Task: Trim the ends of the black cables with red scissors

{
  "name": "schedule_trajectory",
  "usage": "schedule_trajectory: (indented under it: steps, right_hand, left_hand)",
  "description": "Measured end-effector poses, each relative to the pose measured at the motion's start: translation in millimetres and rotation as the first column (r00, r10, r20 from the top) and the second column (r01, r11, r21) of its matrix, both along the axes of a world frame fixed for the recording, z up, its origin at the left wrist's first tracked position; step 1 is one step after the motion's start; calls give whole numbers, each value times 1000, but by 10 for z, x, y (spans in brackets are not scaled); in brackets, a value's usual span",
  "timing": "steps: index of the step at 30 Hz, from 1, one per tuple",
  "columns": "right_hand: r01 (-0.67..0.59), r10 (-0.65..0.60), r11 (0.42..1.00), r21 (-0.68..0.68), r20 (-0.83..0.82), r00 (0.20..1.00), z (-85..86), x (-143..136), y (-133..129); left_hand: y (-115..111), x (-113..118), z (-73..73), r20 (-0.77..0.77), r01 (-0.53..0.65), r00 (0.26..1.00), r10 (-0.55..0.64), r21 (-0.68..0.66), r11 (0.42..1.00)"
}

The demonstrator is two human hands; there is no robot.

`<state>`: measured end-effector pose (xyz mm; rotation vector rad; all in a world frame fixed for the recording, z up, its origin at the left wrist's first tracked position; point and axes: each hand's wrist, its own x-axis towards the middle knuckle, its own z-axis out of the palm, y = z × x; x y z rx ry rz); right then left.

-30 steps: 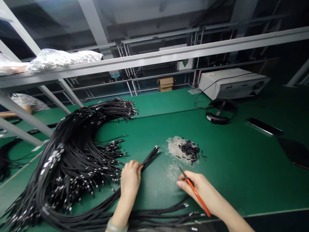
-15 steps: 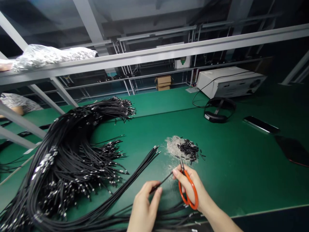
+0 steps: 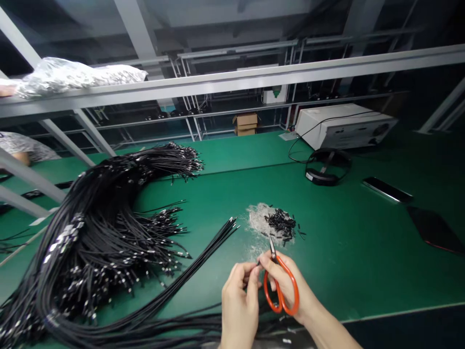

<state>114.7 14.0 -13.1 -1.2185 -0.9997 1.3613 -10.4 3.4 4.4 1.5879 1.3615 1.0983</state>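
Note:
My left hand [image 3: 241, 295] is closed in a pinch on a black cable [image 3: 258, 263], close to its tip. Touching that same tip are the thumb and finger of my right hand [image 3: 286, 278]. Orange-handled scissors [image 3: 293, 286] hang in my right hand, blades pointing away from me. Just beyond the blades lies a pile of short black tube pieces [image 3: 281, 222] on a heap of clear scraps [image 3: 258, 218]. A thin bunch of black cables [image 3: 207, 254] runs along the left, its tips near the pile. Most of the held cable is hidden by my fingers.
A large bundle of black cables [image 3: 105, 208] covers the left of the green table [image 3: 337, 242]. On the right are a black headband device [image 3: 323, 169], a phone [image 3: 387, 189], a dark flat object [image 3: 436, 228] and a white box-shaped instrument [image 3: 345, 127]. A metal rail [image 3: 232, 85] crosses behind.
My left hand has slid right along the cable until it meets my right fingers at the tip. The scissors stay in my right hand. The view has shifted slightly.

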Motion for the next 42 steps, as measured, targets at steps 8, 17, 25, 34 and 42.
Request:
schedule_trajectory:
  steps: [8, 17, 25, 34, 42]
  right_hand:
    - [-92, -321, 828, 554, 601, 732, -108, -8, -52]
    - [-303, -262, 848, 435, 841, 474, -171, 273, -77]
    - [-395, -283, 872, 289, 956, 73, -137, 242, -37]
    - [-436, -287, 850, 295, 954, 88, -152, 253, 52]
    - [-487, -217, 849, 205, 976, 32, -111, 333, 131]
  left_hand:
    - [-26, -16, -92, -205, -57, 974, 92, 170, 984]
    - [49, -17, -118, 16, -58, 998, 62, -185, 981]
    - [127, 15, -90, 148, -43, 985, 93, -314, 948]
    - [174, 3, -146, 137, -42, 986, 94, -341, 939]
    - [282, 35, -206, 104, -15, 993, 52, -329, 944]
